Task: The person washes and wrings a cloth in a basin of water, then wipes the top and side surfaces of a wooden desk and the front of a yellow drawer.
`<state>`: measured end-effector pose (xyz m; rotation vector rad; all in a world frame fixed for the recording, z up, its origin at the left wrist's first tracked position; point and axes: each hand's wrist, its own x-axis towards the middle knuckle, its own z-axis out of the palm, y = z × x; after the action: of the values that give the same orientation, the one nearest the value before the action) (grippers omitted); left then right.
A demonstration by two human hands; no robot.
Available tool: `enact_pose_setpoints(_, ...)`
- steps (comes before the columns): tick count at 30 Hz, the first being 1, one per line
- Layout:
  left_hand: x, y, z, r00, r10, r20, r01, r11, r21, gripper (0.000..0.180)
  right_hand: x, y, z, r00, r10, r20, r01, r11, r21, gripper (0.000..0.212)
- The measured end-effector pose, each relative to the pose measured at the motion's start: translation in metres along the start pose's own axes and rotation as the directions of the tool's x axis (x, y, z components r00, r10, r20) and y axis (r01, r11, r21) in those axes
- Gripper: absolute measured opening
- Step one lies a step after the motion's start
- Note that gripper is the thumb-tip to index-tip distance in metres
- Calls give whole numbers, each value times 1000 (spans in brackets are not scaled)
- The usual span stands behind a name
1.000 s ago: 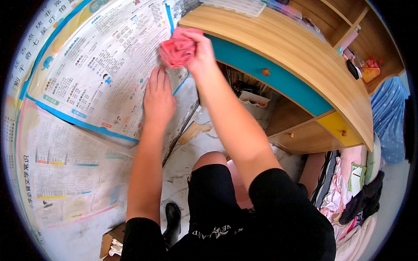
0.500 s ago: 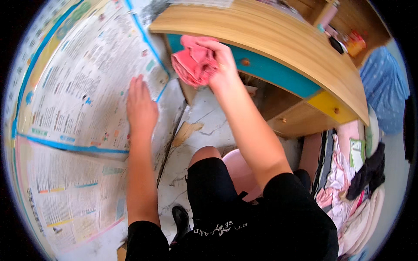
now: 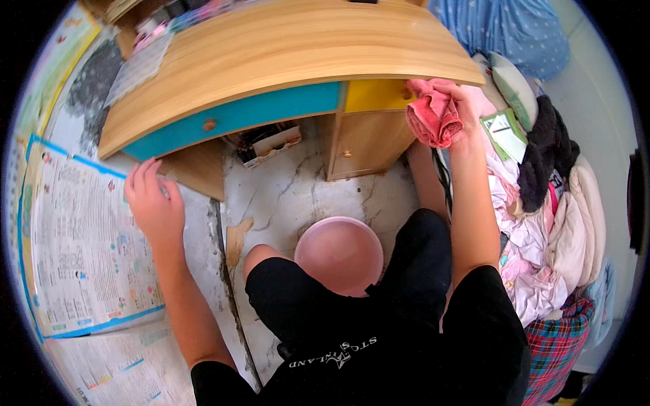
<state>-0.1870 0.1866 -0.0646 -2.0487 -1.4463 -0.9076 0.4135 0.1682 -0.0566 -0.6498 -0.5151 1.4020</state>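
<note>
My right hand grips a folded pink cloth by the right end of the wooden desk, just in front of its yellow drawer. Part of that drawer's knob is behind the cloth. My left hand is held near the desk's left front corner, fingers apart and with nothing in them. It is close to the blue-edged poster on the wall; whether it touches cannot be told. To the right of the left hand runs the blue-green drawer with a round knob.
Between my knees a pink basin stands on the marbled floor. A small box of items lies under the desk beside the cabinet door. Clothes and bedding are piled along the right side, below a blue dotted cloth.
My view has turned to the right. The right hand has carried the pink cloth from the desk's left end to its right end. My left hand has come away from the poster's middle.
</note>
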Motion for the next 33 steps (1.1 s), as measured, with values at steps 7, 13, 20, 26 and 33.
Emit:
enact_pose_setpoints(7, 125, 209, 34, 926, 374, -46, -375, 903, -208, 39, -23, -86, -77, 992, -107, -63, 105, 994, -33, 34)
enact_pose_setpoints(13, 198, 326, 73, 776, 627, 66, -574, 746, -336, 69, -17, -110, -127, 978, -163, -129, 165, 986, -1, 36)
enact_pose_setpoints(20, 228, 369, 99, 627, 737, 250, -594, 661, -460, 101, 47, -98, -117, 992, -94, 86, 74, 975, 212, 37)
enact_pose_setpoints(26, 226, 378, 95, 665, 675, 319, -537, 729, -424, 109, 129, -104, -120, 994, -50, 95, 42, 995, 85, 35)
enact_pose_setpoints(33, 232, 385, 105, 632, 690, 353, -550, 720, -424, 108, 301, -116, -131, 977, -206, 56, 206, 978, -1, 29)
